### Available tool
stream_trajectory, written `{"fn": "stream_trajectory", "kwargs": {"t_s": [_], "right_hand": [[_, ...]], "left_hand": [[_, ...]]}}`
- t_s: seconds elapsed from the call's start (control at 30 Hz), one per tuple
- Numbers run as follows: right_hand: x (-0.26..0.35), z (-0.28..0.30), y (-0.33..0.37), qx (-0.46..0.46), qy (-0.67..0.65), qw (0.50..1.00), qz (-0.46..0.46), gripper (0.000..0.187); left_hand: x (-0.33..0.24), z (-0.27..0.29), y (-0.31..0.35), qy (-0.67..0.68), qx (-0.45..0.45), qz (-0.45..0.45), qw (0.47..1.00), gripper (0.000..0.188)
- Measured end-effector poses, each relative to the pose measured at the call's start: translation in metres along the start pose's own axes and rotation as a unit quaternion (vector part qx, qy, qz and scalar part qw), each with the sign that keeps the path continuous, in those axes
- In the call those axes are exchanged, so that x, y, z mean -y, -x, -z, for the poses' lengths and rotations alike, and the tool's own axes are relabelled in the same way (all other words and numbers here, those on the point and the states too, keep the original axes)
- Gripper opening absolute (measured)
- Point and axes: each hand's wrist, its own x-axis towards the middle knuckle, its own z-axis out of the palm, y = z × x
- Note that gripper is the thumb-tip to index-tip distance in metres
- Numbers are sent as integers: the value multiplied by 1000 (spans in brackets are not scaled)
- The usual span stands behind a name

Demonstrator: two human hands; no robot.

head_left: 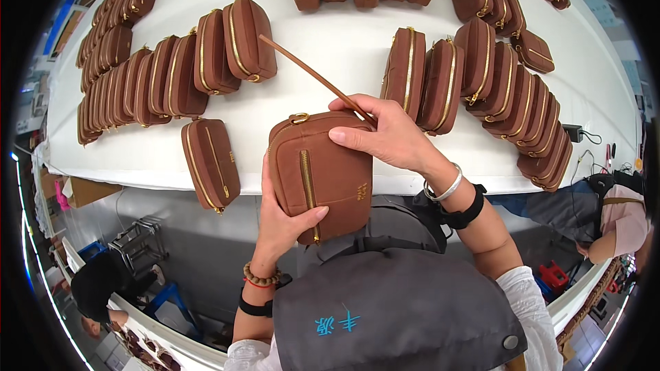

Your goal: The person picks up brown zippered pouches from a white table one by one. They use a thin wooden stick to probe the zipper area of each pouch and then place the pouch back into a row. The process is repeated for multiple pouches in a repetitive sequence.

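Observation:
A small brown leather bag (340, 172) is held up in front of me over the table's near edge. Gold stamping and a short gold zipper mark its face, and a gold ring sits at its top corner. My left hand (283, 223) grips its lower left side, thumb on the front. At the top right corner, my right hand (395, 134) pinches the bag, thumb in front. A thin, straight brown strip (313, 74) runs from under that hand's fingers toward the upper left; whether it joins the bag is hidden. A similar bag (210, 163) lies alone to the left.
Rows of matching brown bags stand on the white table (320, 48) at left, far side and right. A black adapter (572, 132) with a cable lies at the right edge. Other people work at lower left and at right, near a blue stool (168, 302).

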Motion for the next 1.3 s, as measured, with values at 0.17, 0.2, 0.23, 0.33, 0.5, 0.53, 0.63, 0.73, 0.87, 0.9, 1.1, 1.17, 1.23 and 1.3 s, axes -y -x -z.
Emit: {"fn": "stream_trajectory", "kwargs": {"t_s": [0.17,0.2,0.23,0.33,0.5,0.53,0.63,0.73,0.87,0.9,1.1,1.17,1.23,1.3], "right_hand": [[-4,2,-1,22,-14,1000,3,47],[-3,3,-1,30,-33,999,4,47],[-3,4,-1,40,-51,998,4,47],[1,9,-2,78,-75,994,-16,50],[-52,-13,5,9,-81,997,-4,62],[-58,-23,12,1,-109,994,-15,63],[-52,-31,34,29,-160,983,-85,79],[-47,-25,48,66,-87,989,-104,94],[-44,-23,52,84,-132,985,-76,88],[-48,-22,51,86,-139,984,-63,86],[-29,-16,39,86,-133,976,-146,72],[-26,-15,35,88,-119,969,-196,68],[-34,-19,31,80,-99,973,-192,63],[-42,-28,27,42,-111,981,-155,60]], "left_hand": [[4,3,0,-14,1,-4,1000,118],[5,3,-1,-9,-1,-6,1000,117],[7,3,0,-5,-5,-8,1000,116],[8,5,-1,35,-15,18,999,108],[5,2,1,197,-55,122,971,84],[11,3,3,229,-68,141,961,81],[18,1,7,246,-77,161,953,73],[11,-4,4,245,-84,168,951,76],[5,-8,-1,225,-85,165,956,69],[4,-9,-2,225,-82,160,957,69],[1,-3,-7,245,-87,144,955,75],[-1,-4,-8,231,-100,131,959,75],[-2,-4,-9,210,-111,115,965,75],[-2,-3,-11,201,-124,111,965,75]]}}
